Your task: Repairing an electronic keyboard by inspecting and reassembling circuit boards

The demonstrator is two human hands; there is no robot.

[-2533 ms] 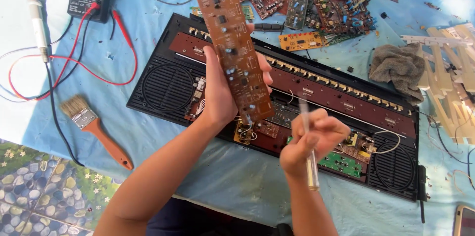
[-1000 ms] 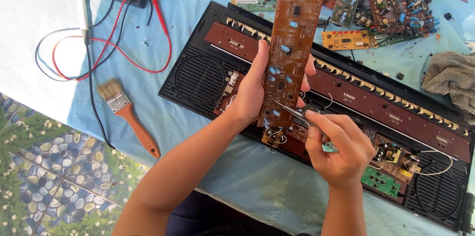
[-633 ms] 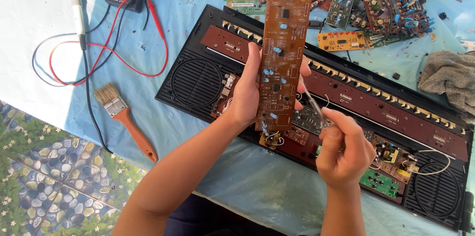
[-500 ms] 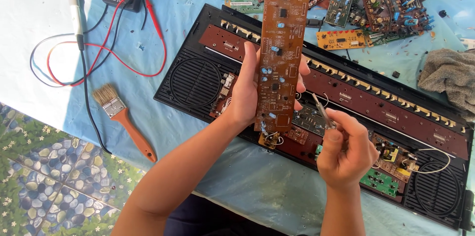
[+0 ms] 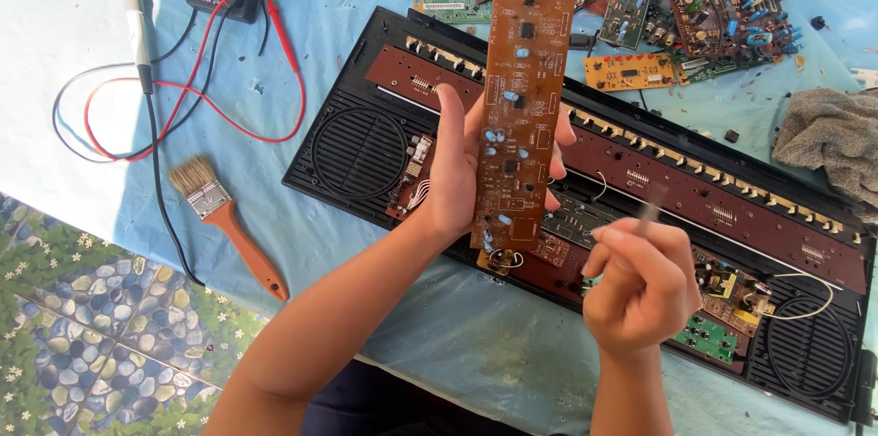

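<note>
Left grip (image 5: 457,171) holds brown circuit board (image 5: 523,97) upright, above right hand (image 5: 640,285).

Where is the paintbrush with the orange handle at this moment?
In the head view the paintbrush lies on the blue cloth at the left, between the red and black multimeter leads and the open black keyboard case.

A light blue cloth (image 5: 347,24) covers the work surface, creased and lit by strong daylight that throws sharp shadows. At the upper left the cloth (image 5: 55,15) looks washed out to near white. In the lower left corner, a floor covering printed with pebbles, leaves and small white flowers (image 5: 82,335) shows.
</note>
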